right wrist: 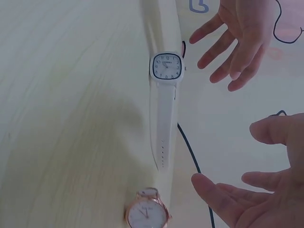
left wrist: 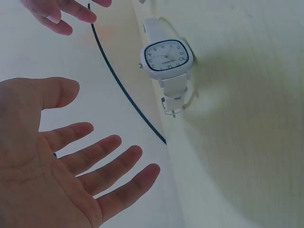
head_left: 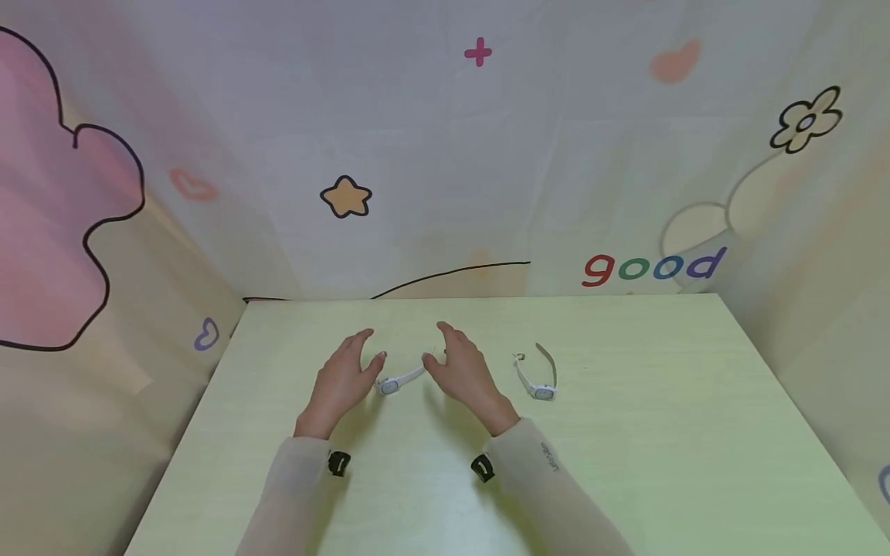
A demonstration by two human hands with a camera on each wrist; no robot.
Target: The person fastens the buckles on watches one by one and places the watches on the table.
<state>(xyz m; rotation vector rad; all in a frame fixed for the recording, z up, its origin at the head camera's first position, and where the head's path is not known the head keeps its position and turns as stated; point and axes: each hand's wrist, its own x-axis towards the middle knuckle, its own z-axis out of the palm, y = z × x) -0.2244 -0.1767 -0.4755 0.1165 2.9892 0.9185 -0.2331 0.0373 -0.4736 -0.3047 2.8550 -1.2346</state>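
Observation:
A white wristwatch (head_left: 389,385) with a squarish case lies on the table between the two hands, its strap reaching toward the right. The left hand (head_left: 342,378) is raised beside its case, fingers spread and nothing in them. Near the other end of the strap hovers the right hand (head_left: 464,371), also holding nothing; in the head view its thumb overlaps the strap tip. Both wrist views show the white watch (left wrist: 166,56) apart from the fingers. To the right lies a second watch (head_left: 544,392), face toward me, its strap ends pointing away.
In the right wrist view, a round watch (right wrist: 147,213) with a rose-gold rim is cut off by the bottom edge. The pale table (head_left: 660,432) meets a printed cloth backdrop (head_left: 431,154) at its back, and cloth also hangs along both sides.

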